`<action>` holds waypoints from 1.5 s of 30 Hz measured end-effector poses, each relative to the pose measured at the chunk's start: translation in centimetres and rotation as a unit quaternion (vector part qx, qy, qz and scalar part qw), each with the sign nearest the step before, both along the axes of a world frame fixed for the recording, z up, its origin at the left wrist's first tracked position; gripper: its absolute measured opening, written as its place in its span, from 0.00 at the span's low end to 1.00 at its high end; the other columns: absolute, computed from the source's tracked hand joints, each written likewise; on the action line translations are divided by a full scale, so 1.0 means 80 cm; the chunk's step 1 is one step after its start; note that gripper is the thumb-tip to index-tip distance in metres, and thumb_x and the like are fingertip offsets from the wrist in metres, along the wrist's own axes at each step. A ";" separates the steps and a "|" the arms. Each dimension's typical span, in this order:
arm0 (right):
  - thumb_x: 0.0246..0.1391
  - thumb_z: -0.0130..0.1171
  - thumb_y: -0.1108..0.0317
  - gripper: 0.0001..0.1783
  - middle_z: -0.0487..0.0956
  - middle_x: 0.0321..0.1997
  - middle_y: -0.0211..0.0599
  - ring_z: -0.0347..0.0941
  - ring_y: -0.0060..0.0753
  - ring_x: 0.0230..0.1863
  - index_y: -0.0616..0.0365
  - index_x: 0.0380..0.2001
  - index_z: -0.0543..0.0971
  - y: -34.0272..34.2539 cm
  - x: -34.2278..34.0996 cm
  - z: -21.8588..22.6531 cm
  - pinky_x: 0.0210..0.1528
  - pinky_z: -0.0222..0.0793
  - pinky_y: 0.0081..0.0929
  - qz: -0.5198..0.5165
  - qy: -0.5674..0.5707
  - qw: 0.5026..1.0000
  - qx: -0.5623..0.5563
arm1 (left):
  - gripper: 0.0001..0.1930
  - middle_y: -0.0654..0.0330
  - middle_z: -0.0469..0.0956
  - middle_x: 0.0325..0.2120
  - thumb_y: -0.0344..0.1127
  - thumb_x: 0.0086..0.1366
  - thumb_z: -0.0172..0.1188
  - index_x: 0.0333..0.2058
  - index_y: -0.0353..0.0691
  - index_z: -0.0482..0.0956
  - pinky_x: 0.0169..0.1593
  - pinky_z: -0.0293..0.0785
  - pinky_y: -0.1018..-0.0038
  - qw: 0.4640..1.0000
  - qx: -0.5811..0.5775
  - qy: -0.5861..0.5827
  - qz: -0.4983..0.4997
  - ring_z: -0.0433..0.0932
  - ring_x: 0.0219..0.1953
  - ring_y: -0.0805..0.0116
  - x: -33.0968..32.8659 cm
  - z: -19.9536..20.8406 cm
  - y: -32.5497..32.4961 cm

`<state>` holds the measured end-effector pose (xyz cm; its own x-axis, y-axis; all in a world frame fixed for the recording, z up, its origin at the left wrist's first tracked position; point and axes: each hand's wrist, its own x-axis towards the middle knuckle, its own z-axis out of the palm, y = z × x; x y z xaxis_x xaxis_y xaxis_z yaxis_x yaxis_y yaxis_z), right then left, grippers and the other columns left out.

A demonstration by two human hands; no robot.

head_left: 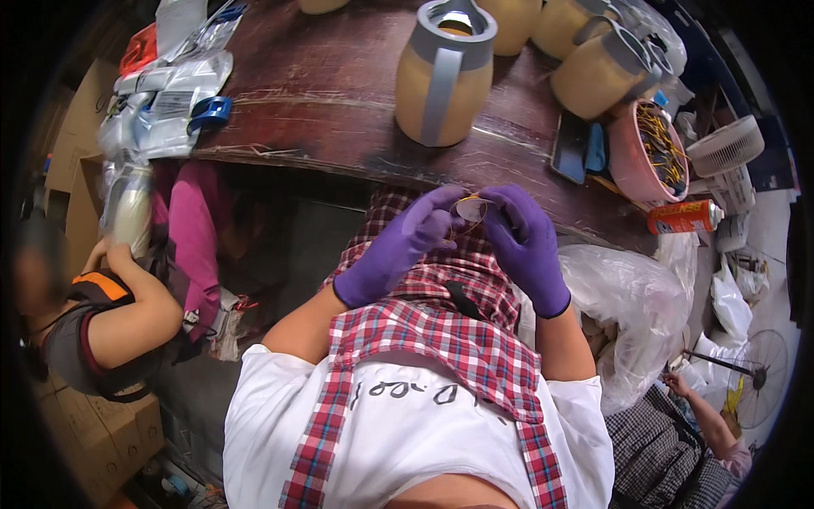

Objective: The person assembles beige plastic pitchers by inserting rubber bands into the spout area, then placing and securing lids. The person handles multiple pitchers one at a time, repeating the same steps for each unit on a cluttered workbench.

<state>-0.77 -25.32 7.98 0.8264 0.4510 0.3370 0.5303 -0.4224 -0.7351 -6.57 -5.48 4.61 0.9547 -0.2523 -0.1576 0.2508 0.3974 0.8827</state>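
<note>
In purple gloves, my left hand [405, 242] and my right hand [527, 242] meet just off the table's near edge, above my lap. Between their fingertips they pinch a small round pale tag [471, 209] with a thin yellow cord looped from it. Just beyond my hands, a beige jug [409, 93] with a grey collar and handle stands upright on the table, its top uncovered. Right of it are several similar jugs, including a tilted one [589, 76]. A pink tub [626, 165] holds a tangle of yellow and dark cords.
Dark red table [288, 102]; plastic packages [174, 114] cover its left end. A phone [569, 148] and an orange spray can [682, 217] lie near the right edge. Clear plastic sheeting [627, 288] bulges beside my right arm. One person [110, 314] sits left, another [678, 441] lower right.
</note>
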 end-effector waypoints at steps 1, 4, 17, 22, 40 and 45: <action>0.54 0.60 0.74 0.13 0.81 0.42 0.45 0.78 0.51 0.42 0.58 0.44 0.79 0.006 0.000 -0.005 0.45 0.74 0.38 0.007 -0.008 1.000 -0.006 | 0.21 0.63 0.75 0.51 0.40 0.76 0.53 0.63 0.38 0.68 0.57 0.70 0.72 0.998 0.051 0.045 0.009 0.71 0.51 0.76 0.002 0.021 -0.004; 0.55 0.60 0.73 0.14 0.81 0.39 0.44 0.79 0.51 0.39 0.57 0.46 0.79 0.026 0.011 -0.033 0.44 0.75 0.39 0.000 -0.064 0.998 -0.025 | 0.18 0.57 0.78 0.50 0.44 0.78 0.47 0.53 0.36 0.75 0.61 0.72 0.62 0.990 0.117 0.022 0.070 0.77 0.54 0.63 0.012 -0.063 0.025; 0.66 0.56 0.70 0.17 0.79 0.43 0.32 0.75 0.22 0.34 0.59 0.57 0.72 0.049 0.156 -0.049 0.38 0.75 0.19 0.160 0.440 0.676 0.570 | 0.11 0.55 0.81 0.48 0.34 0.73 0.52 0.49 0.38 0.78 0.58 0.75 0.60 0.904 -0.396 -0.036 0.156 0.79 0.49 0.60 0.138 0.004 0.093; 0.66 0.56 0.72 0.20 0.81 0.45 0.37 0.79 0.25 0.40 0.65 0.59 0.72 0.073 0.129 0.057 0.43 0.74 0.20 0.116 0.267 0.838 0.462 | 0.15 0.56 0.81 0.51 0.25 0.73 0.52 0.56 0.37 0.77 0.36 0.73 0.83 0.959 -0.099 -0.261 0.059 0.78 0.35 0.79 0.190 0.067 0.095; 0.53 0.56 0.64 0.08 0.81 0.49 0.39 0.75 0.45 0.52 0.53 0.30 0.83 0.065 0.200 0.076 0.58 0.67 0.42 0.068 -0.176 0.976 0.111 | 0.08 0.62 0.79 0.31 0.17 0.59 0.59 0.33 0.38 0.81 0.42 0.72 0.76 0.858 0.311 -0.384 0.141 0.78 0.35 0.73 0.214 0.155 0.133; 0.52 0.58 0.62 0.09 0.81 0.44 0.37 0.74 0.46 0.47 0.52 0.29 0.84 0.066 0.177 0.066 0.51 0.69 0.43 -0.008 -0.295 0.951 0.095 | 0.09 0.62 0.81 0.41 0.20 0.66 0.56 0.41 0.37 0.82 0.50 0.74 0.76 0.696 0.399 -0.529 0.275 0.79 0.42 0.73 0.264 0.166 0.127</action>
